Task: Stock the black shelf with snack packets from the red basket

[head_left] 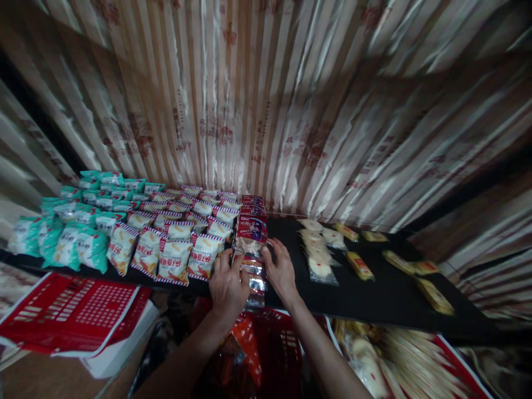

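A row of purple and red snack packets (251, 226) runs from the back of the black shelf towards its front edge, the packets overlapping. My left hand (230, 284) is on the left side of the row, fingers bent against the packets near the front. Opposite it, my right hand (281, 270) presses the same row from the right, with thumb and fingertips at the packet edges. Between them the packets are held from both sides. White chip bags (173, 260) with red and blue trim stand in rows just left of my left hand.
Teal snack bags (92, 249) fill the shelf's left end. Right of my hands lie clear-wrapped pale packs (319, 260) and several yellow packets (359, 266) on the black shelf (336, 302). Red bags (78, 316) with goods sit below the front edge; a striped curtain (233, 111) hangs behind.
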